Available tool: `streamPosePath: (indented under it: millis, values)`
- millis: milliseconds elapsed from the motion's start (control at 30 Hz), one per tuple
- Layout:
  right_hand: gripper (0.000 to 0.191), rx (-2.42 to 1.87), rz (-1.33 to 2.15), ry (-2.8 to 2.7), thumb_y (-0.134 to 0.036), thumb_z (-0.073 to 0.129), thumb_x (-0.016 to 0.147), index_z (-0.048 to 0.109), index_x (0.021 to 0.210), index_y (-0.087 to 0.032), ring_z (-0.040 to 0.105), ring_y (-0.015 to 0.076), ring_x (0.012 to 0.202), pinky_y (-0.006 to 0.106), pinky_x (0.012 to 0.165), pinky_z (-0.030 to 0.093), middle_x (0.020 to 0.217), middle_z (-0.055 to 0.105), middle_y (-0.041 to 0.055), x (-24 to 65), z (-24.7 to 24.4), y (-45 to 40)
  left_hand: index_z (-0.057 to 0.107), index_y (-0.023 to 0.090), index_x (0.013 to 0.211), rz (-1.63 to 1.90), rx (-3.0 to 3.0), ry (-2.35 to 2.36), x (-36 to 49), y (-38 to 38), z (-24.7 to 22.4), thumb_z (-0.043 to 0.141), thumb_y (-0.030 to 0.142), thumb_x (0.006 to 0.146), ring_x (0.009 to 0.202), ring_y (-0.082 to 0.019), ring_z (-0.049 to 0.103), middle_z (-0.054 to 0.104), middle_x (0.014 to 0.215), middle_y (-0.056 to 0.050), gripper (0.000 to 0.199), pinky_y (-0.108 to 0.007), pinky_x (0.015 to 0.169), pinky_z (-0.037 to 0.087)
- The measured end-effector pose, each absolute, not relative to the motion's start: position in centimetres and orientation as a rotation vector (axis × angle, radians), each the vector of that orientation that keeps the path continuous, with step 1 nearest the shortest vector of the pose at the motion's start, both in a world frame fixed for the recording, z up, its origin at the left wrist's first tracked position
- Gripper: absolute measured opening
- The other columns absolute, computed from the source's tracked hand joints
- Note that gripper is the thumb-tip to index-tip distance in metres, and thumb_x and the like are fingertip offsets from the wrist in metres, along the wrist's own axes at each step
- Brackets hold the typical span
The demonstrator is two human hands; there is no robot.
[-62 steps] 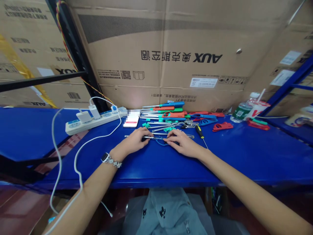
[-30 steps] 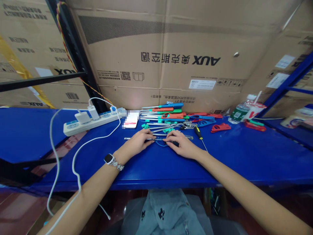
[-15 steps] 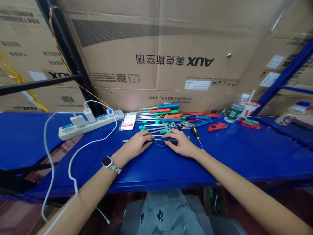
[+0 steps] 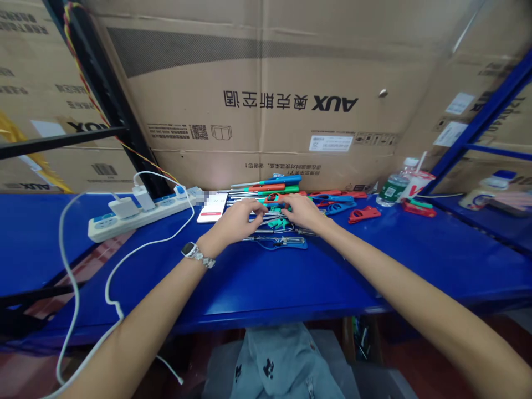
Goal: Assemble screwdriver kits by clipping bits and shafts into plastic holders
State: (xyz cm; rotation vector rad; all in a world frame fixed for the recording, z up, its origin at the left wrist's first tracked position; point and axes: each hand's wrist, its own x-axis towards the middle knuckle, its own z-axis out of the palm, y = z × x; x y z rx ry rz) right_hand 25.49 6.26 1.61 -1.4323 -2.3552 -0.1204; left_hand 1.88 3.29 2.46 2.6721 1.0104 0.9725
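Observation:
Both of my hands are over the pile of long lighters at the middle of the blue table. My left hand [image 4: 241,220] has curved fingers over the metal rods beside the phone [image 4: 213,208]; what its fingertips touch is unclear. Fingers bent, my right hand [image 4: 305,213] reaches to the red and teal lighter [image 4: 274,198], and its fingertips are partly hidden. Nearer the front edge lies an opened blue lighter [image 4: 286,242] with its inner parts showing, apart from both hands. Small teal pieces [image 4: 278,223] lie between the hands.
A white power strip [image 4: 143,215] with chargers and cables is at the left. Red casings [image 4: 363,214] lie right of the pile, near a water bottle [image 4: 391,188] and a cup [image 4: 417,183]. Cardboard [image 4: 266,66] stands behind. A person's hand [image 4: 513,199] shows at the far right.
Both my hands have left the blue lighter near the front and moved back to the pile. That lighter now lies uncovered. Another person's hand has appeared at the right. The view has shifted slightly.

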Motion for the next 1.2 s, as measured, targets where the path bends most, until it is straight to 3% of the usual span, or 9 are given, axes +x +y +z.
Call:
streamPosePath:
  millis: [167,433,733,833,967,1067,1200]
  values:
    - [0.009,-1.41,-0.223,-2.449,-0.019,0.067,0.092,0.074,0.096,-0.019,0.064,0.0261,0.095,0.035,0.082,0.045,0.096,0.073,0.01,24.9,1.9,7.3,0.073,0.019,0.098,1.104,2.508,1.039,2.1,2.9,1.0,0.051,0.021,0.093,0.094,-0.022,0.07,0.076,0.097,-0.007,0.022,-0.038,0.084,0.055]
    - [0.023,-1.26,-0.274,-2.514,-0.022,0.068,0.091,0.073,0.112,-0.019,0.063,0.0293,0.108,0.039,0.091,0.039,0.113,0.073,0.0117,25.4,1.4,7.5,0.073,0.019,0.096,1.099,2.487,0.976,1.4,2.4,0.6,0.051,0.018,0.092,0.088,-0.02,0.069,0.076,0.093,-0.005,0.023,-0.034,0.076,0.055]
    - [0.011,-1.242,-0.21,-2.495,-0.024,0.065,0.091,0.071,0.096,-0.017,0.062,0.0281,0.105,0.04,0.091,0.039,0.104,0.072,0.0114,25.0,1.1,7.7,0.073,0.02,0.097,1.071,2.481,0.969,1.6,2.2,0.4,0.051,0.018,0.093,0.09,-0.02,0.07,0.076,0.094,-0.005,0.022,-0.034,0.077,0.056]
    - [0.008,-1.148,0.018,-2.26,-0.024,0.063,0.089,0.068,0.088,-0.018,0.062,0.0239,0.096,0.038,0.088,0.043,0.098,0.071,0.009,24.8,1.1,7.0,0.072,0.019,0.099,1.097,2.468,0.972,1.6,2.3,0.4,0.051,0.019,0.094,0.088,-0.019,0.069,0.075,0.093,-0.005,0.022,-0.033,0.075,0.056]
    - [0.021,-1.025,0.606,-1.862,-0.04,0.064,0.088,0.064,0.083,-0.02,0.063,0.0187,0.078,0.034,0.075,0.048,0.086,0.071,0.0047,24.5,1.2,5.1,0.068,0.019,0.11,1.218,2.442,0.958,1.7,2.2,0.4,0.061,0.025,0.095,0.085,-0.017,0.065,0.069,0.099,-0.006,0.018,-0.031,0.072,0.054]
    - [0.031,-0.964,0.968,-1.708,-0.051,0.071,0.081,0.066,0.084,-0.02,0.065,0.0181,0.072,0.032,0.07,0.048,0.077,0.07,0.0024,24.2,1.0,3.4,0.062,0.02,0.118,1.268,2.456,0.915,2.0,1.8,0.5,0.073,0.031,0.089,0.088,-0.018,0.063,0.066,0.104,-0.005,0.033,-0.032,0.074,0.053]
    - [0.035,-0.97,1.149,-1.584,-0.053,0.077,0.075,0.071,0.084,-0.02,0.064,0.0163,0.069,0.028,0.064,0.044,0.072,0.069,0.0007,23.7,0.5,2.0,0.06,0.022,0.121,1.178,2.479,0.835,2.6,1.0,0.6,0.074,0.033,0.09,0.089,-0.018,0.063,0.066,0.108,-0.005,0.036,-0.034,0.079,0.055]
